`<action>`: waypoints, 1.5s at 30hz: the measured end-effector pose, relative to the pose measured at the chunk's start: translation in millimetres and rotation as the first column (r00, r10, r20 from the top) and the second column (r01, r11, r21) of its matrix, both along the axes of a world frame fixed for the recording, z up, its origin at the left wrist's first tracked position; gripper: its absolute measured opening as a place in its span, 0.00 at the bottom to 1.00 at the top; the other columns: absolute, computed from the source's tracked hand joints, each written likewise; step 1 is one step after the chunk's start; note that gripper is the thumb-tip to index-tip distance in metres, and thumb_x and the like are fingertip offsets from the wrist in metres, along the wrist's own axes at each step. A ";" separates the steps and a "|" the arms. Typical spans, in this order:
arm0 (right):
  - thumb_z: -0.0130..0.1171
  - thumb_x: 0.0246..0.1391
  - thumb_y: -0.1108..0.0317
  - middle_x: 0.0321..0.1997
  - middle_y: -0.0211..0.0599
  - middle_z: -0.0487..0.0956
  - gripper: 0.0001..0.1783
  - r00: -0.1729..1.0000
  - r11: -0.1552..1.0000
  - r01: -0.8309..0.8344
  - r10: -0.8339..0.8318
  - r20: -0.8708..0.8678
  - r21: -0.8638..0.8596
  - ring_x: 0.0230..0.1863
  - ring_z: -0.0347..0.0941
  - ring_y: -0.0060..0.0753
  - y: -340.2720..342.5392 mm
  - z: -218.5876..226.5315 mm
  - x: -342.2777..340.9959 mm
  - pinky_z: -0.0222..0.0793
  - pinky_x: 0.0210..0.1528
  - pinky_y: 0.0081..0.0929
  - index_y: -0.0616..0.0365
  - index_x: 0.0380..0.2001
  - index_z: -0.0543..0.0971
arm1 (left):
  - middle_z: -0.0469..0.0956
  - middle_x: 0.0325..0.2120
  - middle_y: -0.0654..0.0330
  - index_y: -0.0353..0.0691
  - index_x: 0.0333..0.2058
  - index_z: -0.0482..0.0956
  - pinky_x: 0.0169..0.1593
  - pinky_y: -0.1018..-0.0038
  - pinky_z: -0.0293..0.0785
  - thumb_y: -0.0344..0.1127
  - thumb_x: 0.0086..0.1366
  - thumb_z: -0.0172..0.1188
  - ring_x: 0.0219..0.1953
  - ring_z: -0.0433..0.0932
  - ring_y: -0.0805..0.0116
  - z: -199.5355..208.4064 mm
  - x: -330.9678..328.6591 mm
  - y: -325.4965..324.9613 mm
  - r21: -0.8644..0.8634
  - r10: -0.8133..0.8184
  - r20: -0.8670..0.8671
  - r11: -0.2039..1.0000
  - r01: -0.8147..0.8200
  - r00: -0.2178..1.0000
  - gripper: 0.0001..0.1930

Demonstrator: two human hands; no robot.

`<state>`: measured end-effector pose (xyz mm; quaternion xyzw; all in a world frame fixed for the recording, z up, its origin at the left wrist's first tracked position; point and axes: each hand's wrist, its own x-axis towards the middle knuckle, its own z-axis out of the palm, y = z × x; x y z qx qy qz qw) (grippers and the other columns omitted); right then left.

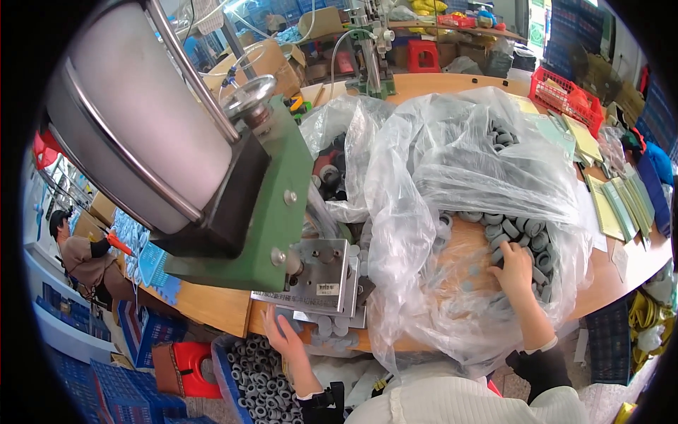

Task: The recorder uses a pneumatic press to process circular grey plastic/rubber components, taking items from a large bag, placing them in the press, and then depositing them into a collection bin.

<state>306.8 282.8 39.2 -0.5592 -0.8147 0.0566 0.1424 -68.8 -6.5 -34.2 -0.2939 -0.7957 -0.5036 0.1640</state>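
Observation:
Beside the lower left edge of a steel die block (pixel 321 272) is my left hand (pixel 286 340), its fingers apart and nothing visible in it. The block sits under a green press (pixel 279 205) topped by a large pale cylinder (pixel 145 106). On the right, my right hand (pixel 515 274) reaches into an opened clear plastic bag (pixel 438 169). Its thumb stands away from the fingers, and the fingertips touch a heap of grey rings (pixel 540 247). Several small grey discs (pixel 335 328) lie at the table edge just below the die block.
Under the table edge, a blue crate (pixel 224 367) holds many grey rings, with a red stool (pixel 192 371) next to it. Yellow and green card stacks (pixel 614 205) and a red basket (pixel 565 95) line the right side. Another person (pixel 88 258) sits far left.

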 end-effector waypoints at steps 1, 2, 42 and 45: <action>0.71 0.33 0.64 0.39 0.39 0.75 0.25 0.999 0.994 0.028 -0.031 0.029 0.104 0.43 0.69 0.44 0.2 -7.0 -0.5 0.60 0.45 0.40 0.53 0.37 0.73 | 0.71 0.51 0.48 0.32 0.49 0.72 0.61 0.53 0.52 0.35 0.65 0.47 0.58 0.63 0.42 10.8 9.1 11.0 0.007 -0.010 -0.003 1.000 0.010 1.000 0.17; 0.71 0.33 0.64 0.39 0.39 0.75 0.25 0.999 0.994 0.033 -0.036 0.027 0.105 0.43 0.69 0.44 1.2 -7.5 -0.7 0.60 0.45 0.40 0.53 0.37 0.73 | 0.70 0.51 0.46 0.32 0.50 0.71 0.59 0.54 0.55 0.37 0.62 0.52 0.56 0.65 0.43 28.7 19.1 20.6 -0.009 -0.032 -0.180 0.999 0.031 0.983 0.20; 0.67 0.36 0.67 0.52 0.56 0.71 0.33 0.988 0.989 -0.135 0.130 -0.082 -0.062 0.53 0.66 0.55 -11.8 -29.2 -21.9 0.60 0.57 0.40 0.63 0.49 0.72 | 0.74 0.48 0.52 0.37 0.45 0.76 0.57 0.57 0.61 0.32 0.61 0.53 0.56 0.67 0.45 4.0 -16.6 -9.6 -0.376 0.036 -0.230 0.918 -0.123 0.972 0.15; 0.63 0.38 0.71 0.43 0.55 0.74 0.24 0.956 0.969 -0.246 0.238 -0.171 -0.032 0.45 0.69 0.56 1.6 -47.7 -0.1 0.64 0.51 0.40 0.68 0.42 0.75 | 0.73 0.49 0.49 0.34 0.45 0.75 0.58 0.55 0.58 0.32 0.58 0.54 0.55 0.66 0.45 6.4 6.7 4.8 -0.090 0.107 -0.197 0.988 -0.126 0.975 0.15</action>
